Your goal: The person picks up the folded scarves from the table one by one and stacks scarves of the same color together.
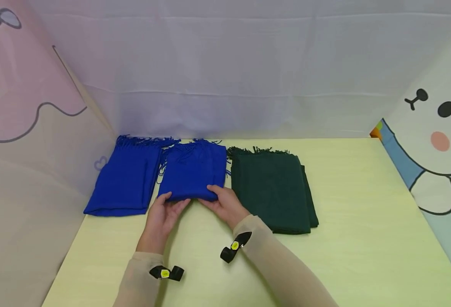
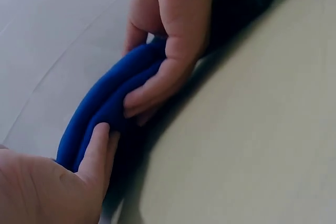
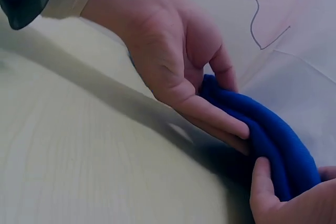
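A folded blue fringed scarf (image 1: 189, 172) lies in the middle of the row, its fringe at the back. My left hand (image 1: 161, 219) grips the left part of its near folded edge, thumb on top and fingers against the front. On the right part of that edge, my right hand (image 1: 227, 208) holds the cloth the same way. Both wrist views show the scarf's near edge as a thick stack of layers (image 2: 102, 95) (image 3: 273, 129) between the thumbs and fingers. The fingertips of the two hands are close together. What lies beneath the scarf is hidden.
Another folded blue fringed scarf (image 1: 122, 183) lies to the left. To the right is a folded dark green fringed scarf (image 1: 269, 192), close beside my right hand. All rest on a pale yellow table (image 1: 363, 238), with a white curtain (image 1: 248, 76) behind and printed cloth at both sides.
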`<move>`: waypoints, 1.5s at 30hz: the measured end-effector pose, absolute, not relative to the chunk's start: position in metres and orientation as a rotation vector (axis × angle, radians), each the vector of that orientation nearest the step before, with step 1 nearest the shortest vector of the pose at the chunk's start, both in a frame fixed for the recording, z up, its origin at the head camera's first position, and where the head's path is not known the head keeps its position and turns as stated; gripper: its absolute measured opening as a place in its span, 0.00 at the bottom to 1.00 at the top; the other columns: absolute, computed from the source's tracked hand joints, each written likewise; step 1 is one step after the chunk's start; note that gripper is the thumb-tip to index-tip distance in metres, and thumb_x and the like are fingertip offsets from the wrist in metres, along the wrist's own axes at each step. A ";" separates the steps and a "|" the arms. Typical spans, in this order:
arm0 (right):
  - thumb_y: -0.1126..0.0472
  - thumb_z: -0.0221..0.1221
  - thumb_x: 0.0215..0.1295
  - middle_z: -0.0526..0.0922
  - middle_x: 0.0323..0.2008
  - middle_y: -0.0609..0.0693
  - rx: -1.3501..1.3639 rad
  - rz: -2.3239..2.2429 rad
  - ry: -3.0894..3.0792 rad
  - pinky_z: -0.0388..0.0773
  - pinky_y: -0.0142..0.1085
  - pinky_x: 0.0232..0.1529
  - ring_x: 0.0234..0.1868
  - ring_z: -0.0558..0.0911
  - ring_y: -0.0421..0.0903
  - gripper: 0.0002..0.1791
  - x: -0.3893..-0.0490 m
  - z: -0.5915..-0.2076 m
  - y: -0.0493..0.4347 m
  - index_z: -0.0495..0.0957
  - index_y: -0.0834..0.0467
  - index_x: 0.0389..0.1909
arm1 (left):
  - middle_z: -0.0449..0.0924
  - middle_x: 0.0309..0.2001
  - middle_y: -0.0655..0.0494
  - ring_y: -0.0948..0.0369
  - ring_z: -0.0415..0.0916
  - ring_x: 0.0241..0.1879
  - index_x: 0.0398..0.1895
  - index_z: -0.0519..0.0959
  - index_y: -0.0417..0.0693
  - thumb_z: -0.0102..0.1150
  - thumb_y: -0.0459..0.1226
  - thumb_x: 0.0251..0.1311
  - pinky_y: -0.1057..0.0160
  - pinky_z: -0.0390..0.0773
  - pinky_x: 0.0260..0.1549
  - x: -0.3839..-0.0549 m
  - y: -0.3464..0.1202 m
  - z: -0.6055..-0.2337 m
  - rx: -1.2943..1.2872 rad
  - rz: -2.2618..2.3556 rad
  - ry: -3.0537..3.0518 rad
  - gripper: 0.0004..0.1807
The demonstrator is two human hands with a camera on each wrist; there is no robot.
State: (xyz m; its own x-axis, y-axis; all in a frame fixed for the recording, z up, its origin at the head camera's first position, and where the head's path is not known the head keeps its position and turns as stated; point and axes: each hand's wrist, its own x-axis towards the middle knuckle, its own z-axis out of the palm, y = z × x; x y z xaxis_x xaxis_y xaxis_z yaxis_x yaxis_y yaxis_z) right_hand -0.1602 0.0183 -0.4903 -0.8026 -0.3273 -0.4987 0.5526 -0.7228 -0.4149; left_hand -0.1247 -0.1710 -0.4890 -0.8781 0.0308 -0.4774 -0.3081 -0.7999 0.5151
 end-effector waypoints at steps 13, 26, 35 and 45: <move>0.70 0.53 0.71 0.64 0.70 0.64 0.260 -2.146 1.660 0.81 0.49 0.53 0.67 0.71 0.61 0.36 -0.129 -0.491 0.024 0.49 0.61 0.76 | 0.57 0.70 0.38 0.60 0.78 0.52 0.76 0.51 0.38 0.42 0.41 0.79 0.56 0.76 0.58 -0.095 -0.182 -0.494 -0.592 2.411 1.704 0.29; 0.60 0.59 0.70 0.75 0.62 0.55 -0.095 -1.649 2.254 0.78 0.41 0.46 0.38 0.83 0.42 0.30 -0.114 -0.487 0.035 0.67 0.44 0.71 | 0.69 0.65 0.36 0.62 0.85 0.39 0.72 0.61 0.38 0.48 0.40 0.76 0.72 0.79 0.47 -0.085 -0.201 -0.499 -0.530 1.960 2.205 0.26; 0.58 0.60 0.69 0.77 0.58 0.55 -0.046 -1.622 2.149 0.82 0.41 0.45 0.38 0.85 0.45 0.15 -0.110 -0.482 0.038 0.78 0.54 0.54 | 0.74 0.53 0.32 0.50 0.86 0.36 0.78 0.48 0.58 0.46 0.32 0.75 0.59 0.84 0.42 -0.082 -0.210 -0.496 -0.398 1.918 2.171 0.33; 0.56 0.58 0.71 0.74 0.61 0.58 -0.015 -1.650 2.039 0.85 0.44 0.44 0.42 0.86 0.51 0.16 -0.104 -0.479 0.043 0.77 0.57 0.56 | 0.72 0.52 0.33 0.50 0.85 0.40 0.68 0.62 0.45 0.44 0.31 0.75 0.59 0.85 0.42 -0.078 -0.214 -0.489 -0.299 1.764 2.210 0.20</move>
State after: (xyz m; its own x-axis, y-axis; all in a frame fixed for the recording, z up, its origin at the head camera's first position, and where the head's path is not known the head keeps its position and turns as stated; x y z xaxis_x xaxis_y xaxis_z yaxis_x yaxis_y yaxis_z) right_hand -0.1043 0.0429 -0.4794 -0.8684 -0.3204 -0.3785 0.3034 0.2606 -0.9165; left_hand -0.0782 -0.2139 -0.4891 -0.9343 0.0225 -0.3557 -0.3419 0.2258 0.9122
